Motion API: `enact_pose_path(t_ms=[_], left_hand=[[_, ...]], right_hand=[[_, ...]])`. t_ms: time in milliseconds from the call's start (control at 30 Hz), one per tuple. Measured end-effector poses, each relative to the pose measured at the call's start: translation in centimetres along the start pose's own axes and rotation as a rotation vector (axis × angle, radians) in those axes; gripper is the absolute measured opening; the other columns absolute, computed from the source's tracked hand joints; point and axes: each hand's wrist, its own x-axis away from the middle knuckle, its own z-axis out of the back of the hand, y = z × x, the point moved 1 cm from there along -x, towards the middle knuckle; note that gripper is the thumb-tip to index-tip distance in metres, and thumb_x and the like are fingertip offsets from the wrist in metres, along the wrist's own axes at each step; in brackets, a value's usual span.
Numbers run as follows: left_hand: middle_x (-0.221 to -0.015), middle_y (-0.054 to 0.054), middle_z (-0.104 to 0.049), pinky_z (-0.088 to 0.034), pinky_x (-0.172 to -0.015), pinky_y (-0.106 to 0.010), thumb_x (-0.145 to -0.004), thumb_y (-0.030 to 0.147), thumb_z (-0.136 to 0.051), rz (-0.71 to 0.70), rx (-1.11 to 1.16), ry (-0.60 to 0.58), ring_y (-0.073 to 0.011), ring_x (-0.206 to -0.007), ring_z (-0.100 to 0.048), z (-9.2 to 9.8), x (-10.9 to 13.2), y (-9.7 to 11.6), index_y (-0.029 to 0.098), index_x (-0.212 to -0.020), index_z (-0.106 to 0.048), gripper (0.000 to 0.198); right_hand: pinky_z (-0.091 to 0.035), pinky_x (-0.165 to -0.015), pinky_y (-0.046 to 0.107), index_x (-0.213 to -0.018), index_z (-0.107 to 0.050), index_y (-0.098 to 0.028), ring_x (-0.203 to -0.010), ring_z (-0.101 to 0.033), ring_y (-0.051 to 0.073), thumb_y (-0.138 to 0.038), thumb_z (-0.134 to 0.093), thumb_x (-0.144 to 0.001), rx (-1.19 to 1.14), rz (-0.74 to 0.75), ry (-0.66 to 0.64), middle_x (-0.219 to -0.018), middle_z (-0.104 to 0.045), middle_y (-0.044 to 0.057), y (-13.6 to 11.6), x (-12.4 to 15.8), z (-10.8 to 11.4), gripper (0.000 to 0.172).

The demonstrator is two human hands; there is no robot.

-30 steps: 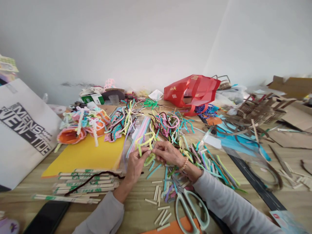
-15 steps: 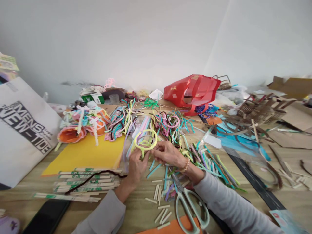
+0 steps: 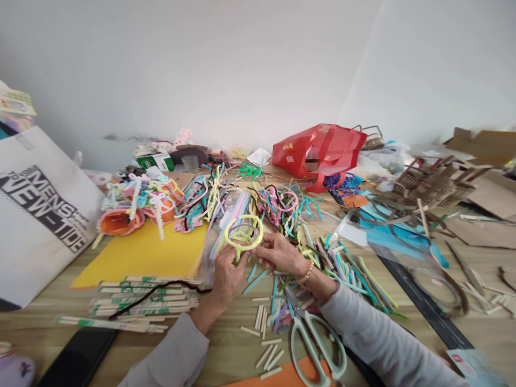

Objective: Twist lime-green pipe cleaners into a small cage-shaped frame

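Note:
A yellow pipe cleaner [image 3: 260, 232], bent into rings, is held up over the middle of the table. My left hand [image 3: 228, 274] is closed on its twisted lower end. With fingers pinched, my right hand [image 3: 280, 252] grips the ring's right side; the fingertips hide the exact contact. Below my right wrist lie scissors with pale green handles [image 3: 318, 344], blades pointing away from me. A dark brown pipe cleaner [image 3: 161, 290] runs across wrapped chopsticks [image 3: 145, 303] beside my left hand. Short cut sticks [image 3: 262, 317] are scattered between my forearms.
Heaps of coloured pipe cleaners [image 3: 278, 204] lie beyond my hands, with more cut lengths [image 3: 346, 274] at right. A yellow sheet [image 3: 141, 252], a white bag [image 3: 44, 215] and a phone [image 3: 78, 357] are at left. A red bag [image 3: 298, 150] stands at the back.
Almost nothing differs. The view has shifted slightly, and both hands keep their hold on the yellow pipe cleaner ring.

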Motion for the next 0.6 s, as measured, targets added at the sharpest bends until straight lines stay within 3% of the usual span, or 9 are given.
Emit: enact_pose_path(t_ms=[400, 600], left_hand=[[-0.078, -0.007, -0.071, -0.052, -0.070, -0.030, -0.082, 0.024, -0.055, -0.008, 0.006, 0.006, -0.0189, -0.073, -0.064, 0.11, -0.20, 0.44, 0.015, -0.076, -0.066, 0.016], [-0.075, -0.009, -0.070, -0.052, -0.068, -0.031, -0.084, 0.023, -0.053, -0.065, -0.052, 0.024, -0.0196, -0.072, -0.064, -0.04, -0.15, -0.08, 0.014, -0.073, -0.066, 0.019]], right_hand=[[-0.034, -0.035, 0.015, -0.067, -0.052, -0.017, -0.037, -0.045, 0.005, -0.023, -0.060, -0.073, -0.030, 0.013, 0.040, -0.051, -0.057, -0.004, -0.24, 0.20, -0.27, 0.011], [-0.033, -0.035, 0.014, -0.068, -0.057, -0.014, -0.037, -0.047, 0.005, -0.028, -0.063, -0.069, -0.182, -0.083, 0.045, -0.053, -0.061, -0.003, 0.06, -0.05, -0.56, 0.015]])
